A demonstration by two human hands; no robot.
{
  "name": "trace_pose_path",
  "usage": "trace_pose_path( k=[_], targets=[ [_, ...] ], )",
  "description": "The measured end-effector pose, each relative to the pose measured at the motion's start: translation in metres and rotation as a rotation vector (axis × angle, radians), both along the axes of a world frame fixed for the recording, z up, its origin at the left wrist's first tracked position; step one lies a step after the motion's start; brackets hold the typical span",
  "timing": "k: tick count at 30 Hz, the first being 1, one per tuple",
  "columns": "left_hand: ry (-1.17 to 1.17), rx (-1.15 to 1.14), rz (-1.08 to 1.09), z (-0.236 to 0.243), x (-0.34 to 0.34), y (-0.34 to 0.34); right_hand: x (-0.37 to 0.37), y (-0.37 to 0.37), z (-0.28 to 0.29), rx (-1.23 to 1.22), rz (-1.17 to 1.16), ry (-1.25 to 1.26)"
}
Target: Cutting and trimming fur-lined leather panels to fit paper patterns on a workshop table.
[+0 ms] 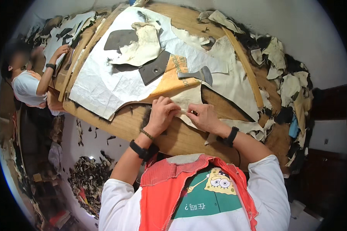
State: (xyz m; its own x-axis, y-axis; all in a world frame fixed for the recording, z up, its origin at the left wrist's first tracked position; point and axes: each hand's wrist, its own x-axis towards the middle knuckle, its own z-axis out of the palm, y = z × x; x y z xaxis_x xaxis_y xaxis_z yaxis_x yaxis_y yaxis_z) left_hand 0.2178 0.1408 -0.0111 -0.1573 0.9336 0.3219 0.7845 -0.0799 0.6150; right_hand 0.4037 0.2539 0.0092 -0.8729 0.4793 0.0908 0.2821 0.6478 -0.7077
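Note:
My left hand (162, 113) and my right hand (205, 117) are close together at the near side of the wooden table. Both pinch the near edge of a cream hide piece (189, 96), fingertips almost meeting; what lies between the fingers is largely hidden. The hide's rim shows dark fur. Just beyond my hands, a metal tool with a broad curved blade (206, 76) lies on a white woven sheet (100, 84) with an orange printed part. A dark flat plate with a hole (155, 70) and a ragged cream hide scrap (142, 46) rest farther back.
A wooden strip (243, 65) lies on the table's right side; another (79, 57) runs along the left. Hide scraps (275, 61) are heaped at the right edge. More scraps (90, 181) pile on the floor at left. A co-worker (31, 86) handles a pale sheet at far left.

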Motion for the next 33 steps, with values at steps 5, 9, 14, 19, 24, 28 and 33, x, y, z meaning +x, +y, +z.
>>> trace_pose_path(
  k=[5,9,14,19,24,28,33],
  targets=[
    [-0.082,-0.088,0.036,-0.001,0.005,-0.005,-0.016,0.015,0.022,-0.044,-0.015,-0.198],
    [-0.107,-0.086,0.038,0.000,0.002,-0.005,-0.028,0.034,0.005,-0.082,0.257,0.026],
    [-0.109,-0.077,0.029,-0.001,0.000,-0.003,-0.026,0.045,-0.016,-0.102,0.230,0.083],
    [-0.146,-0.101,0.016,0.002,-0.001,-0.001,-0.027,0.050,-0.019,-0.082,0.226,0.114],
    [-0.109,-0.089,0.028,0.002,-0.004,-0.001,-0.033,0.047,-0.011,-0.088,0.210,0.098],
    [-0.088,-0.072,0.012,-0.005,-0.003,-0.002,-0.034,0.039,0.000,0.044,0.217,-0.008],
    [-0.120,-0.052,0.009,-0.011,0.000,-0.005,-0.032,0.036,-0.008,0.061,0.186,-0.131]
  ],
)
